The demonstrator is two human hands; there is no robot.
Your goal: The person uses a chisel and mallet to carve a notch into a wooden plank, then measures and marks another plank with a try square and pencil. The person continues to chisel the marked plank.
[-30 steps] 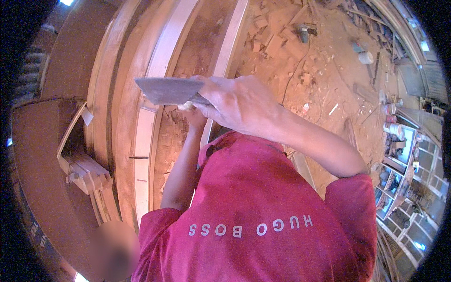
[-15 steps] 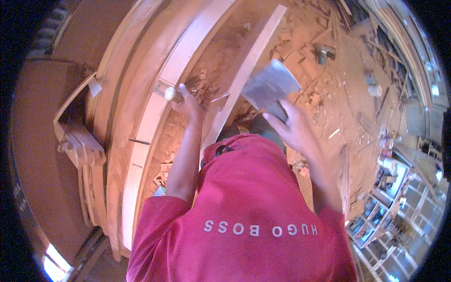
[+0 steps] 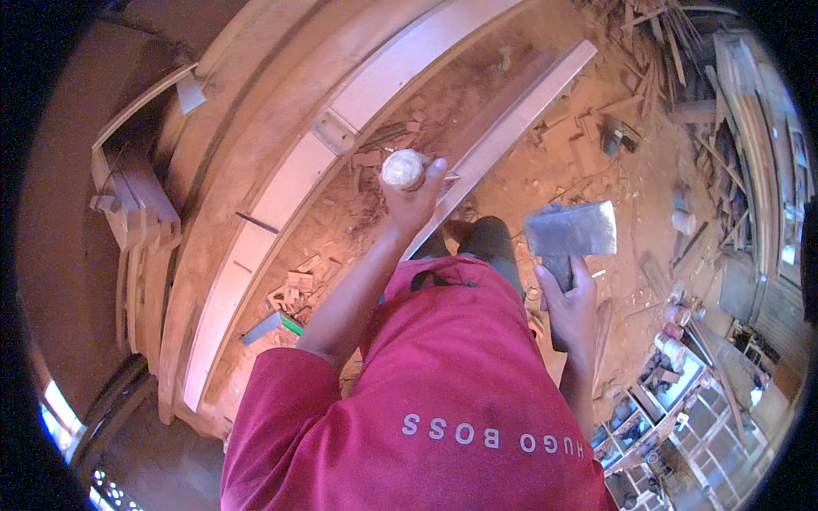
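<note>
My left hand (image 3: 411, 203) is closed round a chisel (image 3: 402, 169), whose round, pale, worn handle end faces up. Its blade is hidden below my fist. In my right hand (image 3: 569, 300) is a hatchet (image 3: 573, 230), gripped by its dark handle, with the broad grey head raised and its bright edge to the right. Left of the chisel runs a long pale wooden beam (image 3: 277, 183). A rectangular mortise (image 3: 332, 132) is cut in it, and dark lines cross it lower down. Both tools are apart from the beam.
A second narrow timber (image 3: 511, 119) slants away beyond my left hand. Wood chips (image 3: 294, 289) and a saw-like blade with a green edge (image 3: 273, 325) lie by the beam. Large curved boards (image 3: 196, 170) stand at left. Offcuts (image 3: 588, 136), white containers (image 3: 671, 347) and a cluttered rack (image 3: 656, 400) are at right.
The chisel has come away from the beam's mortise toward the right in my left hand. My right hand has moved right and nearer, and the hatchet head has turned. The whole view has shifted.
</note>
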